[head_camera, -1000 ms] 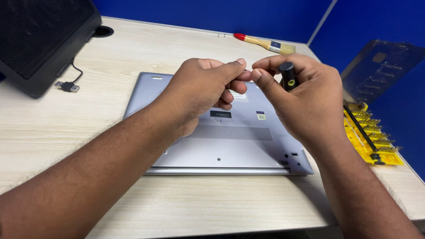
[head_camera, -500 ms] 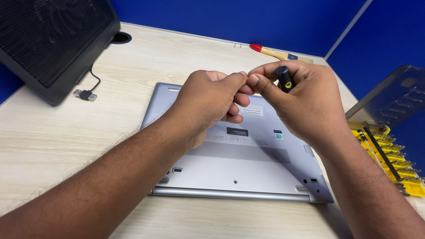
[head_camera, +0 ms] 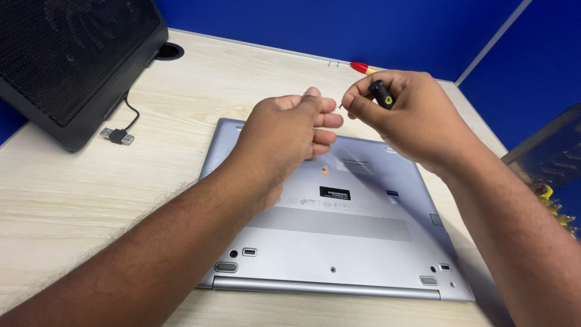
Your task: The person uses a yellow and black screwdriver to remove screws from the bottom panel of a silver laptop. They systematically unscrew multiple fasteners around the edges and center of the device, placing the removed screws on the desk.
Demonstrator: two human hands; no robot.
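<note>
Right hand (head_camera: 411,118) grasps a black-handled screwdriver (head_camera: 382,95); left hand (head_camera: 290,136), loosely curled, holds nothing visible. Both hover over an upturned silver laptop (head_camera: 339,242) near the desk's (head_camera: 91,194) front edge.

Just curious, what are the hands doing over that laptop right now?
Right hand grips a black screwdriver. Left hand close beside it, fingertips pinched; contents unclear. Both above upturned grey laptop. Nothing in the way.

It looks like an office cubicle: blue partition walls (head_camera: 375,27) stand around a pale wooden surface (head_camera: 72,194) with a cable hole (head_camera: 169,51) and a laptop cooling pad (head_camera: 66,54).
</note>
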